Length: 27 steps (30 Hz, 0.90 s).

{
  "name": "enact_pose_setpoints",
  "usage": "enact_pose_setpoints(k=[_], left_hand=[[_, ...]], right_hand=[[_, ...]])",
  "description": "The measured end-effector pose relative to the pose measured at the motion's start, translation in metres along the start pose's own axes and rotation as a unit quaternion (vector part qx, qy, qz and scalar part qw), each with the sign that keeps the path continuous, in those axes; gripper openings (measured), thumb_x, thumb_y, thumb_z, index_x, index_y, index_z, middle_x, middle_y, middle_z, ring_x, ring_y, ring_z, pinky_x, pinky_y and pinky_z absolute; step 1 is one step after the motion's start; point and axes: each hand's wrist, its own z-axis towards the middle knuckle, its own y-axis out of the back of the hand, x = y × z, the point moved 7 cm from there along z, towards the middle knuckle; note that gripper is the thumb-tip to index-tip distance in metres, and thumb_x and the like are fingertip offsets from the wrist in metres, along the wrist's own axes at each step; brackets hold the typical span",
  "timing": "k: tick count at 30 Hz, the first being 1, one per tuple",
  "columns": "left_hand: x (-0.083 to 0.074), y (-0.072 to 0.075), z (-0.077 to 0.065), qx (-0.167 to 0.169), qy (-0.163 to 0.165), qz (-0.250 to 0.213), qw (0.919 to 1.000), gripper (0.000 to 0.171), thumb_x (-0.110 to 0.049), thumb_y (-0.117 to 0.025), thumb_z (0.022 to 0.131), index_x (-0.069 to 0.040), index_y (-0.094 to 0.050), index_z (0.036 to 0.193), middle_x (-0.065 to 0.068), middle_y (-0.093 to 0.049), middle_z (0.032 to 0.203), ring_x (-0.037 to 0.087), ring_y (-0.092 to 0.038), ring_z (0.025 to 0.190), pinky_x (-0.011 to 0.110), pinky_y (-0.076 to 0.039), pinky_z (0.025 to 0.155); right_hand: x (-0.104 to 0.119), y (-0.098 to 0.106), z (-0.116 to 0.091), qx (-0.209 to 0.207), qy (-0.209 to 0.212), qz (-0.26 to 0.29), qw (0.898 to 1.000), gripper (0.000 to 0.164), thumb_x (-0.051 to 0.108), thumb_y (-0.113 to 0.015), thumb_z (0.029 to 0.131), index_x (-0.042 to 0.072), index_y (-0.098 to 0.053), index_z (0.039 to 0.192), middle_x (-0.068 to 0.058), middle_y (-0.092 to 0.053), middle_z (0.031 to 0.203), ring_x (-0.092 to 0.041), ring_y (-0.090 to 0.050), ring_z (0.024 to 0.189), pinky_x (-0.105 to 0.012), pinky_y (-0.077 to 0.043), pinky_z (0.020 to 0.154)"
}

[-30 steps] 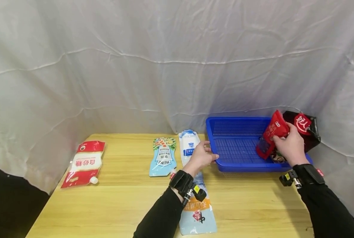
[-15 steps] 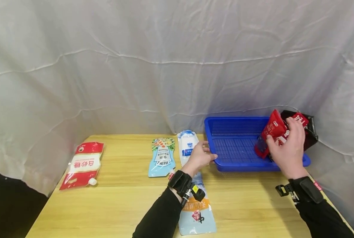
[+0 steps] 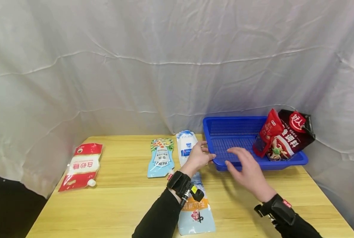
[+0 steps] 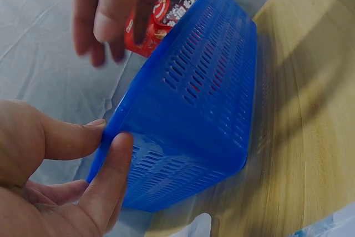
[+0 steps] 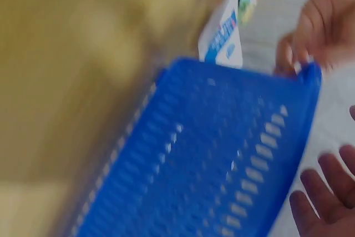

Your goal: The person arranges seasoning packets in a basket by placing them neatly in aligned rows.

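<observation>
My left hand (image 3: 197, 156) pinches the left rim of a blue plastic basket (image 4: 183, 120) between thumb and fingers. Over the basket's front edge hovers my right hand (image 3: 248, 170), fingers spread and holding nothing. In the basket's right end, a red pouch (image 3: 267, 133) leans against a black seasoning bag (image 3: 293, 135) with a red label and a picture of food. Under and beside my left forearm lie a white-and-blue pouch (image 3: 185, 145) and a light-blue salt bag (image 3: 196, 216) with an orange band.
A light-blue Heinz squeeze pouch (image 3: 161, 158) with a spout lies left of my left hand. Farther left is a red-and-white sugar pouch (image 3: 83, 167) with a white cap. A grey curtain (image 3: 153, 86) hangs behind the wooden table (image 3: 123, 198).
My right hand has let go of the red pouch, which now leans on the black bag, and has moved left and toward me. My left hand has stayed on the basket rim.
</observation>
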Motion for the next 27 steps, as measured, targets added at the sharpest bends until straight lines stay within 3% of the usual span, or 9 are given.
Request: enact_pose_setpoints(k=[6, 13, 18, 22, 27], left_hand=[[0.001, 0.001, 0.000, 0.001, -0.002, 0.007, 1.0000, 0.065, 0.004, -0.075, 0.091, -0.001, -0.047, 0.149, 0.017, -0.064, 0.114, 0.019, -0.067, 0.084, 0.036, -0.064, 0.077], [-0.002, 0.002, -0.003, 0.001, -0.009, 0.014, 0.9999, 0.064, 0.003, -0.075, 0.091, -0.001, -0.047, 0.149, 0.014, -0.065, 0.111, 0.018, -0.068, 0.083, 0.039, -0.064, 0.079], [-0.006, 0.013, -0.007, -0.010, -0.028, 0.062, 0.9977, 0.059, -0.001, -0.077, 0.091, 0.001, -0.051, 0.145, 0.019, -0.065, 0.122, 0.019, -0.071, 0.082, 0.037, -0.064, 0.077], [-0.014, 0.032, -0.011, -0.036, -0.066, 0.132, 0.9883, 0.057, -0.006, -0.079, 0.090, 0.001, -0.055, 0.141, 0.019, -0.066, 0.125, 0.017, -0.071, 0.088, 0.028, -0.060, 0.073], [-0.028, 0.066, -0.018, -0.101, -0.114, 0.215, 0.9648, 0.053, -0.012, -0.077, 0.092, -0.003, -0.058, 0.140, 0.013, -0.065, 0.121, 0.018, -0.071, 0.095, 0.026, -0.058, 0.079]], right_hand=[[0.006, -0.021, -0.012, 0.033, -0.012, 0.005, 0.999, 0.034, 0.004, -0.081, 0.085, 0.002, -0.069, 0.117, -0.012, -0.070, 0.114, -0.032, -0.064, 0.110, -0.051, -0.052, 0.095], [0.004, -0.029, -0.017, 0.030, -0.013, 0.007, 0.999, 0.027, 0.000, -0.077, 0.088, 0.003, -0.070, 0.114, -0.011, -0.070, 0.111, -0.032, -0.065, 0.106, -0.054, -0.048, 0.093], [0.004, -0.034, -0.018, 0.012, -0.007, 0.019, 1.000, 0.027, -0.004, -0.076, 0.087, 0.003, -0.070, 0.113, -0.011, -0.070, 0.112, -0.033, -0.064, 0.107, -0.050, -0.044, 0.091], [0.005, -0.033, -0.021, -0.007, 0.002, 0.026, 1.000, 0.029, -0.006, -0.076, 0.084, 0.002, -0.070, 0.112, -0.012, -0.071, 0.110, -0.034, -0.063, 0.106, -0.048, -0.041, 0.089], [0.003, -0.033, -0.021, -0.013, 0.009, 0.027, 1.000, 0.029, -0.006, -0.075, 0.084, 0.000, -0.070, 0.111, -0.013, -0.070, 0.109, -0.034, -0.062, 0.104, -0.049, -0.040, 0.090]])
